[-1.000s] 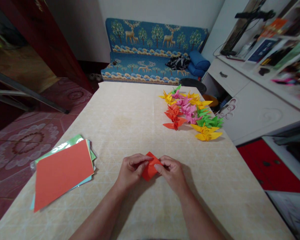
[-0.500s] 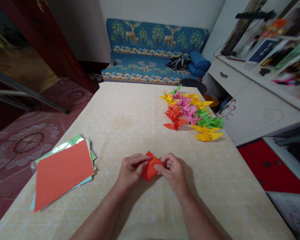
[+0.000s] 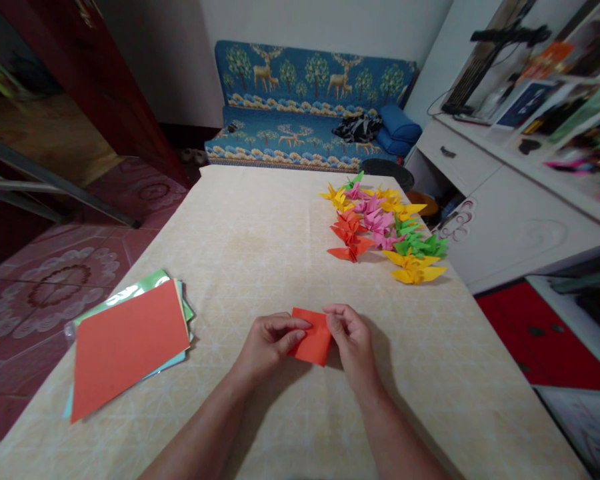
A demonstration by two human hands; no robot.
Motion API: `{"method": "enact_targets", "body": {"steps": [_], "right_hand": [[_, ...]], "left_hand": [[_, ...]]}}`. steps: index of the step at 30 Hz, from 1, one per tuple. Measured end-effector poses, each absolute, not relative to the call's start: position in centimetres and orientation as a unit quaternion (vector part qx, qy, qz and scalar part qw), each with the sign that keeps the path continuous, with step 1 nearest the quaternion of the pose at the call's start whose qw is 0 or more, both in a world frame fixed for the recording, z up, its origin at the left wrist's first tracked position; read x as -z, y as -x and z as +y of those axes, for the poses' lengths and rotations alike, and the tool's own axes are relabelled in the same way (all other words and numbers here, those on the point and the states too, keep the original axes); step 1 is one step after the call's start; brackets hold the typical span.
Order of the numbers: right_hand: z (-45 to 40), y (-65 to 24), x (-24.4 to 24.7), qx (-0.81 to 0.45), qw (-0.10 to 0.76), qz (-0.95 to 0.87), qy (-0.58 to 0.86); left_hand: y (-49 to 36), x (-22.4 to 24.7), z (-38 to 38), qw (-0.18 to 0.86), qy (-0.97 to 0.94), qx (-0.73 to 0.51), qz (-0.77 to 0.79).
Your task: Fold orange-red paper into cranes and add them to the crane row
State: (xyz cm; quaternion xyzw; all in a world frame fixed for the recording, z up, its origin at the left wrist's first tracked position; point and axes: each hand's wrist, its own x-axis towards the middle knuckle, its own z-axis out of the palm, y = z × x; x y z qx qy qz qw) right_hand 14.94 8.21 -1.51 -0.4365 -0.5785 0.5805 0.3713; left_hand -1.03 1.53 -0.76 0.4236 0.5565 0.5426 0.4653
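Observation:
A small folded square of red-orange origami paper (image 3: 312, 340) is held between my two hands, just above the near middle of the table. My left hand (image 3: 271, 339) pinches its left side, thumb and fingers lying over the front of the paper. At the upper right corner, my right hand (image 3: 352, 337) grips the edge between thumb and fingers. Farther off to the right stands a group of folded paper cranes in orange (image 3: 351, 249), yellow (image 3: 414, 268), pink (image 3: 377, 220) and green (image 3: 420, 243).
On the table's left lies a stack of paper sheets with a red-orange sheet (image 3: 130, 348) on top and a green packet (image 3: 155, 283) partly beneath. A patterned cloth covers the table (image 3: 250, 247). Beyond it is a blue sofa (image 3: 300, 127); a white cabinet (image 3: 525, 220) stands right.
The folded paper has been turned, from corner-up like a diamond to nearly square-on. My right hand has shifted its grip to the upper right corner; my left hand moved slightly right.

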Motion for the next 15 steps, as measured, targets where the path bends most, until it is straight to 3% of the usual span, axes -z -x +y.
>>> {"method": "enact_targets", "body": {"steps": [7,15], "right_hand": [[7.8,-14.4,1.8,-0.634,0.333,-0.572,0.400],[7.2,-14.2,2.1,-0.634,0.327,-0.579,0.394]], "left_hand": [[0.5,0.9,1.6,0.357,-0.414,-0.580,0.604],[0.3,0.7,1.7,0.386,-0.331,-0.612,0.606]]}}
